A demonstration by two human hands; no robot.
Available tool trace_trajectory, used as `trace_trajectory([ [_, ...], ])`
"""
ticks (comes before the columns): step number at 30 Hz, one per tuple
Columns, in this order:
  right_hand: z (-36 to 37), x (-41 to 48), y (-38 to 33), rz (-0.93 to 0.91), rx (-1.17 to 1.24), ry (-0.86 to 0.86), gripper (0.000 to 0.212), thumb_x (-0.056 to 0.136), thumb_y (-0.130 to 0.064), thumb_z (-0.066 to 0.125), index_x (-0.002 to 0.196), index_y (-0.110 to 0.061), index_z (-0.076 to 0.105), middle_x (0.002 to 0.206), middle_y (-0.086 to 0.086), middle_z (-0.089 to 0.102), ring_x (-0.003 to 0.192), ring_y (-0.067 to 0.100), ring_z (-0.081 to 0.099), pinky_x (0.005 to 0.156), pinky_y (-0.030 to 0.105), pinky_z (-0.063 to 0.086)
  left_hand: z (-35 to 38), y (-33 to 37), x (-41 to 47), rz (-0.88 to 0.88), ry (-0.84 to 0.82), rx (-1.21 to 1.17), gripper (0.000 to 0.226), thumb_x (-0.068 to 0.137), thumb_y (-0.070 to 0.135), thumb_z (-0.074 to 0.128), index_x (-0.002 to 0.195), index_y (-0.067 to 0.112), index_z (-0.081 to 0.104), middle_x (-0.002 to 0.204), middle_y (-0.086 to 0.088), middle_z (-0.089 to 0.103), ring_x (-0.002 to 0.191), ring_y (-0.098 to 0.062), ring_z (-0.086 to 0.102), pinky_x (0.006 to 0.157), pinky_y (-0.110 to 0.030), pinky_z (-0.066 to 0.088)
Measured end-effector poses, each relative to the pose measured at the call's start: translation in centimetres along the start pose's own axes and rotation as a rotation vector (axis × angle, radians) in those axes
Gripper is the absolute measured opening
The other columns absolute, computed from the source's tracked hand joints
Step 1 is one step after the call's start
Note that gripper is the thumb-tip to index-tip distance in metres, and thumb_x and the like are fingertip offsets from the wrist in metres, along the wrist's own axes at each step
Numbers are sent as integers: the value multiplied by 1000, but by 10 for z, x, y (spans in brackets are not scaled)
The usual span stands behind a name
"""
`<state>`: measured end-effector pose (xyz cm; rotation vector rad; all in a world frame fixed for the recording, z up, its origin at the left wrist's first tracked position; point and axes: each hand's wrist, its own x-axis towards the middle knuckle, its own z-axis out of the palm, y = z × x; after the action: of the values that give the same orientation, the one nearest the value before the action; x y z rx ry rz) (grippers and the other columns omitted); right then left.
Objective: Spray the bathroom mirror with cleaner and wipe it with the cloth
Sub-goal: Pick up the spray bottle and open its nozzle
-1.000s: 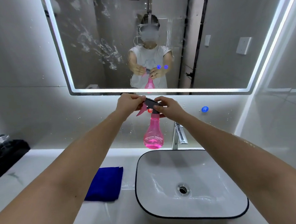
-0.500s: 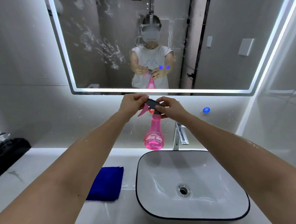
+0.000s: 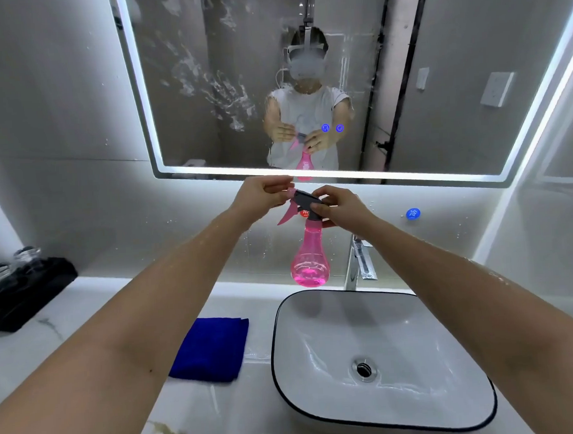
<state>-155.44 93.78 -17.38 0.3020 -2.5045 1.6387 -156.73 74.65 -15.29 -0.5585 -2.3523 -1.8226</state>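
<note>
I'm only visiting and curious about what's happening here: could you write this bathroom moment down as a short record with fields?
left hand: pinches the nozzle tip of the spray bottle
right hand: grips the bottle's grey spray head
spray bottle: pink, upright, held in the air, pink liquid low in it
cloth: blue, folded, lying on the counter left of the sink, untouched
mirror: white smears on its left part
</note>
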Motion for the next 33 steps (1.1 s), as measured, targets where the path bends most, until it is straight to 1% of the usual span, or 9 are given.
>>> trace_trajectory([
  [3, 3, 0, -2, -7, 1, -13, 16, 89, -10, 62, 104, -15, 58, 105, 21, 68, 95, 34, 68, 82, 48, 56, 2, -3, 3, 31, 64, 16, 29, 82, 9, 69, 111, 5, 67, 103, -11, 69, 90, -17, 66, 81, -21, 54],
  [7, 7, 0, -6, -14, 9, -14, 16, 90, -9, 61, 105, -14, 58, 104, 20, 68, 95, 34, 67, 83, 46, 56, 1, -3, 4, 5, 116, 40, 22, 87, 17, 65, 103, 3, 69, 94, -13, 70, 82, -18, 67, 80, -25, 56],
  [10, 10, 1, -8, -21, -8, -14, 16, 90, -9, 61, 104, -14, 58, 104, 19, 68, 93, 32, 68, 82, 44, 57, -2, -2, 5, -58, 111, 25, 26, 91, 28, 59, 96, 5, 69, 94, -11, 70, 85, -17, 68, 80, -28, 55],
  [12, 10, 2, -9, -21, -23, -14, 15, 90, -9, 61, 103, -14, 57, 104, 19, 68, 91, 31, 68, 81, 43, 57, -4, -2, 5, -97, 91, -41, 30, 91, 32, 57, 100, 5, 67, 96, -8, 70, 89, -15, 67, 79, -25, 54],
  [15, 11, 3, -8, -13, -3, -9, 14, 90, -8, 61, 102, -14, 57, 101, 18, 67, 89, 30, 67, 81, 44, 56, -8, -1, 3, -61, 10, -91, 30, 86, 13, 65, 115, 3, 62, 103, -7, 67, 93, -15, 66, 79, -21, 54],
  [18, 14, 5, -10, -12, -1, -10, 15, 90, -7, 60, 103, -14, 56, 100, 18, 66, 91, 31, 66, 81, 43, 56, -12, -1, 2, -31, 33, -30, 27, 83, 5, 67, 110, 1, 65, 100, -11, 68, 87, -18, 67, 79, -21, 56],
  [25, 25, 7, -13, -13, 1, 7, 18, 90, -7, 60, 105, -14, 56, 103, 21, 66, 95, 34, 66, 82, 46, 56, -12, -7, 2, -96, 170, 7, 27, 87, 27, 63, 101, 4, 69, 86, -8, 70, 75, -14, 68, 72, -20, 56],
  [28, 29, 5, -9, -2, -19, -4, 18, 90, -8, 59, 107, -14, 56, 102, 19, 67, 95, 33, 67, 83, 46, 56, -15, -8, 1, -148, 130, -47, 32, 88, 33, 61, 99, 4, 68, 92, -8, 70, 82, -16, 68, 77, -23, 56],
  [33, 28, 4, -6, 4, -38, 15, 16, 90, -9, 60, 105, -15, 57, 100, 18, 67, 94, 33, 67, 84, 47, 56, -16, -8, -3, -79, 44, -44, 29, 83, 4, 67, 112, 2, 65, 103, -9, 67, 91, -18, 66, 78, -18, 55],
])
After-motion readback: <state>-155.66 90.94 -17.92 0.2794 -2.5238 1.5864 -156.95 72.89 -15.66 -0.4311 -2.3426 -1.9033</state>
